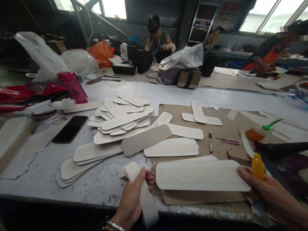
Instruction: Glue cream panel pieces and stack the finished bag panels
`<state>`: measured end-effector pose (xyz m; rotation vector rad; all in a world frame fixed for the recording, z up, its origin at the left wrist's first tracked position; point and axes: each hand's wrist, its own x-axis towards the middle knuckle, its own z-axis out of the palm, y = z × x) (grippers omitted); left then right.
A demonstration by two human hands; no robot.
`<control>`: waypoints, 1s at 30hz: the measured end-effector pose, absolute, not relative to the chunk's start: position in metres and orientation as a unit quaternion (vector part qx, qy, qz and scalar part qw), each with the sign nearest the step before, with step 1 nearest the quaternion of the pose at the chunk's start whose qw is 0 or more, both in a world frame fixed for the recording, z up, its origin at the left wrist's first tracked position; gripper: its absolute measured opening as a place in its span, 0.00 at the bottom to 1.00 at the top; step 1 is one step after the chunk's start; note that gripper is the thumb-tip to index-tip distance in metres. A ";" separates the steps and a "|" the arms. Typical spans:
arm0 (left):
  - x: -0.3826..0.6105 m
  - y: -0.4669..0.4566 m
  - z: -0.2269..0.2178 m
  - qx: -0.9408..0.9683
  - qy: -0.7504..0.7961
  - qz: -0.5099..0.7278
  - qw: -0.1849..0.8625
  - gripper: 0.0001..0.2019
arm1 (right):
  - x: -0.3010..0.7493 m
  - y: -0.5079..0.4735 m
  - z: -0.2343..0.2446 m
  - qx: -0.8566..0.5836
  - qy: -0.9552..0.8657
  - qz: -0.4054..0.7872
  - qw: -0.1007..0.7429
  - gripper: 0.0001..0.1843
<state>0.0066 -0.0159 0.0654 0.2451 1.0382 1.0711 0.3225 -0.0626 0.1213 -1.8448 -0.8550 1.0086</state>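
My left hand [133, 201] is closed on a white strip [144, 196] that curls up over my fingers and hangs down past the table edge. My right hand [267, 191] grips a small yellow tool [257, 166] and rests by the right end of a long rounded white panel [200, 176]. That panel lies on a brown cardboard sheet [194, 197] at the near edge of the table.
Several white rounded panels [121, 120] are piled mid-table, with a grey one [145, 140] and a black phone [69, 129] nearby. A pen [210, 141], an orange bottle [255, 133] and a pink bottle [72, 87] stand about. Two other people work at the far side.
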 end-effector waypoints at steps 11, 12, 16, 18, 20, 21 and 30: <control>0.003 -0.025 0.078 0.151 0.409 0.467 0.769 0.19 | 0.290 -0.063 0.113 -0.705 -0.325 0.469 0.421 0.28; 0.001 -0.025 0.079 0.146 0.413 0.464 0.770 0.19 | 0.289 -0.063 0.111 -0.705 -0.322 0.470 0.421 0.29; -0.003 -0.025 0.082 0.127 0.436 0.452 0.768 0.20 | 0.285 -0.061 0.111 -0.728 -0.345 0.448 0.387 0.30; -0.004 -0.025 0.083 0.125 0.456 0.447 0.760 0.20 | 0.282 -0.061 0.115 -0.734 -0.382 0.433 0.357 0.29; -0.006 -0.026 0.084 0.121 0.467 0.439 0.758 0.20 | 0.278 -0.061 0.119 -0.735 -0.404 0.427 0.338 0.28; -0.007 -0.026 0.084 0.118 0.469 0.434 0.760 0.21 | 0.276 -0.062 0.122 -0.735 -0.408 0.425 0.337 0.28; -0.010 -0.025 0.079 0.105 0.436 0.437 0.779 0.24 | 0.272 -0.065 0.122 -0.726 -0.425 0.420 0.340 0.27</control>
